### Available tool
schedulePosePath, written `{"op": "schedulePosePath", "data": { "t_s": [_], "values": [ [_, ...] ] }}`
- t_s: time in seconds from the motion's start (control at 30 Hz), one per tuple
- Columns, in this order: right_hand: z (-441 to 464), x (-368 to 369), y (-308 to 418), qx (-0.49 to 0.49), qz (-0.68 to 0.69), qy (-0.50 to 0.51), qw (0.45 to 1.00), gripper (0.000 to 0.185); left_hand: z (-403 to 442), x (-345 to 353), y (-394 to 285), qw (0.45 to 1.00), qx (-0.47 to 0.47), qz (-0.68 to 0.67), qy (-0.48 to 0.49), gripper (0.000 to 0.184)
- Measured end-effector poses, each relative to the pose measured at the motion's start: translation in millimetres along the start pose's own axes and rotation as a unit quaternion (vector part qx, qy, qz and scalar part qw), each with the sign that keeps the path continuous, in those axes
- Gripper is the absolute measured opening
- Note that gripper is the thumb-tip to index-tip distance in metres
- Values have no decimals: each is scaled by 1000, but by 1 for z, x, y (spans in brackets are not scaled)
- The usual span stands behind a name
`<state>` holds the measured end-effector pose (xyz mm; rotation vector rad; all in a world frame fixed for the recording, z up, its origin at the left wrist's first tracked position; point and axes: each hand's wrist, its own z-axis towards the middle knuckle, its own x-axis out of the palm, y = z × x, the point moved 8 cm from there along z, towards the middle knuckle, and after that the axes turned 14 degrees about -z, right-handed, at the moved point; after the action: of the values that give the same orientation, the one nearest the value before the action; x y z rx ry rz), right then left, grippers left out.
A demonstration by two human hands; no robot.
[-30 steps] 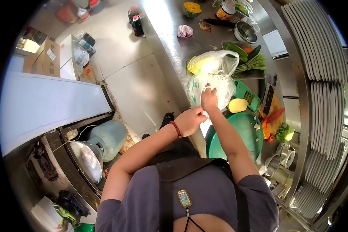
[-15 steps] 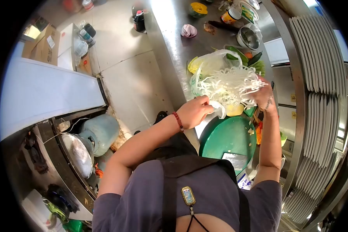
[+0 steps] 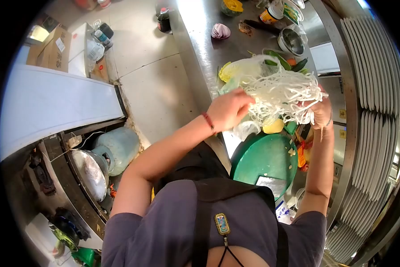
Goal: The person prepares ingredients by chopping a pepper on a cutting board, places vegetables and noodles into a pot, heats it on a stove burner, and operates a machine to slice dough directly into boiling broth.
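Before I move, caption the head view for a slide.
Right hand holds a tangle of white strands, left hand at its edge, green tub nearby.

Visible: two hands [image 3: 230, 109] [image 3: 322, 109], one noodle bunch [image 3: 293, 91], one purple onion [image 3: 220, 31], one cut pumpkin [image 3: 231, 7], one large green basin [image 3: 263, 160], one gas cylinder [image 3: 119, 153], one pendant [image 3: 222, 224].

Noodles [image 3: 293, 94]: white. Round tub [image 3: 262, 162]: solid green. Onion piece [image 3: 221, 31]: purple and white, striped. Shirt [image 3: 164, 224]: plain grey-purple; apron [image 3: 231, 189]: black. Bead bracelet [image 3: 207, 121]: dark red. Gas cylinder [image 3: 122, 152]: pale blue-green. Stacked plates [image 3: 363, 62]: white. Counter [image 3: 209, 53]: silver-grey. Cardboard box [image 3: 50, 51]: brown, white label.
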<state>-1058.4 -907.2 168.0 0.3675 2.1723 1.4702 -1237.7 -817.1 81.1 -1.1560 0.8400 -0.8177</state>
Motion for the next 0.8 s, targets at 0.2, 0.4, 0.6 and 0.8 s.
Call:
{"op": "schedulePosePath", "data": {
  "t_s": [0.2, 0.4, 0.6, 0.8],
  "values": [
    [7, 5, -14, -14, -6, 8, 1000, 49, 62, 42, 65, 997, 34, -33, -65, 30],
    [-4, -23, 16, -12, -20, -55, 998, 54, 53, 57, 137, 985, -152, 75, 20, 33],
    [-8, -49, 55, -101, -71, -67, 990, 62, 44, 46, 136, 986, -147, 85, -7, 30],
    [-14, -73, 108, -133, -154, -86, 975, 71, 20, 24, 64, 969, -112, 190, 112, 35]
  ]
}}
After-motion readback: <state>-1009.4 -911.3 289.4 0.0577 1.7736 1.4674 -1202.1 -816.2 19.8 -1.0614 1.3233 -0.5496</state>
